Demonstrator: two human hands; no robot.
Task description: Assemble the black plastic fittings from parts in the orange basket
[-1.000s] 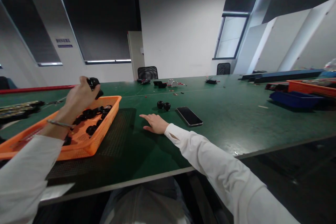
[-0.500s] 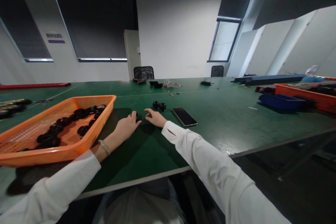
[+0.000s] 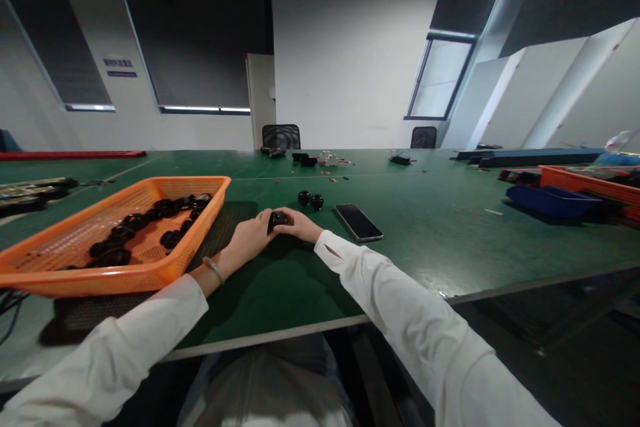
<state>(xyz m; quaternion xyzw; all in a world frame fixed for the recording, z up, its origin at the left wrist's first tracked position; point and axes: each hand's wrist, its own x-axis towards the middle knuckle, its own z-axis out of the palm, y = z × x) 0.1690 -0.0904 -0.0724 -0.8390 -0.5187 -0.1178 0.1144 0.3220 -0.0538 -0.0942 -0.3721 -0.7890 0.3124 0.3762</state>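
Now between both hands (image 3: 274, 225), fingers closed around it: a glossy, seemingly rounded black part (image 3: 277, 221).

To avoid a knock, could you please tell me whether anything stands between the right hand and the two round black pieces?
Nothing visible stands between the right hand and the two round black pieces; the phone lies off to the right.

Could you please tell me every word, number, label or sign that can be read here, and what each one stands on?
No text can be read.
Wall lettering and purple strip below it: too small and blurred.
Phone: dark screen, none seen.
Held black part: too small to tell.
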